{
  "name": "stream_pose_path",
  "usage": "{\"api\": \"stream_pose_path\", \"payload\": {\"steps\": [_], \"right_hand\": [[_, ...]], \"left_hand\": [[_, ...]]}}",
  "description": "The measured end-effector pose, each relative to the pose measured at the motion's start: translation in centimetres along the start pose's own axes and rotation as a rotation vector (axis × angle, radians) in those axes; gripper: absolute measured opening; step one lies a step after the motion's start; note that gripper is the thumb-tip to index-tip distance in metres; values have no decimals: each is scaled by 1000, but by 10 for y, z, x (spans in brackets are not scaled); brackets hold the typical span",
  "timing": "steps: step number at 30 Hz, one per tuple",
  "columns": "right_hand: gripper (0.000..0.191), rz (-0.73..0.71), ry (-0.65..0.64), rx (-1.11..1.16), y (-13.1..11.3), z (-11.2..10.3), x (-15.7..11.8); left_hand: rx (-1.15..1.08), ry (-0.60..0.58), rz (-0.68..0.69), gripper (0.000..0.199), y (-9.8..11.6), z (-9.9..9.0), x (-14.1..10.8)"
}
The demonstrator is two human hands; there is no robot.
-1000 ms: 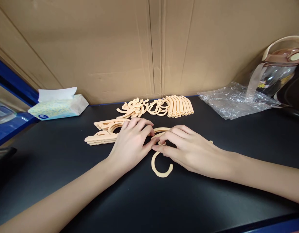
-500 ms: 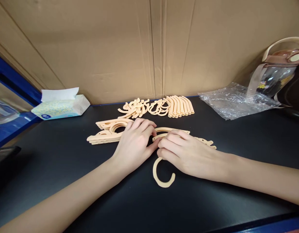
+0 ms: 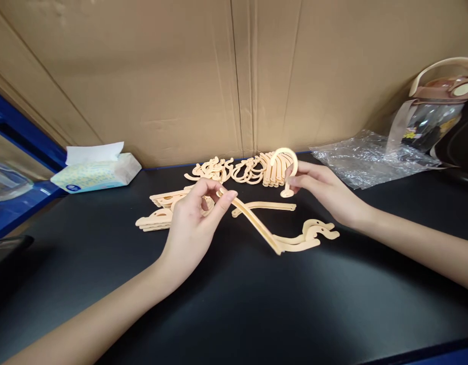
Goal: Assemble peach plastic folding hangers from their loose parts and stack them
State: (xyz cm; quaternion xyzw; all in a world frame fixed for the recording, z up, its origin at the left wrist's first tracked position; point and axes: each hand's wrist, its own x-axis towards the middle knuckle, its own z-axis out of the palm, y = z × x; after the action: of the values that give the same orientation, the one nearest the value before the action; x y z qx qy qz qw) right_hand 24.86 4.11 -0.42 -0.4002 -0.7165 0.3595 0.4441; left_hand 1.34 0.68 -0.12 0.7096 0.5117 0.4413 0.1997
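My left hand (image 3: pixel 198 223) is closed, thumb and fingers pinching one end of a long, curved beige hanger bar (image 3: pixel 257 223) that slants down to the right. In my right hand (image 3: pixel 321 187), also closed, a beige hanger hook (image 3: pixel 295 165) is held with its curl upward and its flat round foot below. Another curved bar (image 3: pixel 272 205) lies on the black table behind the held one. Two wavy hanger arms (image 3: pixel 310 241) rest at the held bar's lower end; whether they touch it I cannot tell. Left of my left hand is a stack of hanger arms (image 3: pixel 154 220), partly hidden.
At the back are a pile of small curved pieces (image 3: pixel 215 167), several hooks (image 3: pixel 247 171) and a row of bars (image 3: pixel 270 175). A tissue pack (image 3: pixel 97 170) stands left. Clear plastic wrap (image 3: pixel 371 159) and a bottle (image 3: pixel 435 121) are right, before a cardboard wall (image 3: pixel 161 76).
My hands have moved apart. The right hand has lifted the hook from near the front and turned it curl upward; the left has raised a curved bar by one end.
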Motion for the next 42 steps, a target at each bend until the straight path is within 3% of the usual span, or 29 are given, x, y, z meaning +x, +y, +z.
{"api": "stream_pose_path", "payload": {"steps": [5,12,15,18,21,24,27,33,42], "right_hand": [[16,207,-184,59,10,-1,5],[15,204,-185,106,13,2,4],[15,198,-171,128,14,2,2],[18,190,-121,155,15,3,-1],[21,156,-83,182,15,3,-4],[18,116,-100,229,14,3,-6],[14,112,-170,280,12,3,-8],[19,136,-243,278,8,4,-9],[23,82,-246,114,1,8,-15]], "left_hand": [[-283,-30,-110,24,1,-1,3],[-451,-251,-241,28,7,-2,2],[-368,-322,-247,29,12,-2,-3],[-91,-376,-103,32,15,-2,-11],[238,-400,167,28,15,1,-21],[395,-444,432,21,12,6,-30],[493,-473,605,29,10,11,-35],[571,-526,591,33,5,14,-34],[508,-472,579,22,3,12,-33]]}}
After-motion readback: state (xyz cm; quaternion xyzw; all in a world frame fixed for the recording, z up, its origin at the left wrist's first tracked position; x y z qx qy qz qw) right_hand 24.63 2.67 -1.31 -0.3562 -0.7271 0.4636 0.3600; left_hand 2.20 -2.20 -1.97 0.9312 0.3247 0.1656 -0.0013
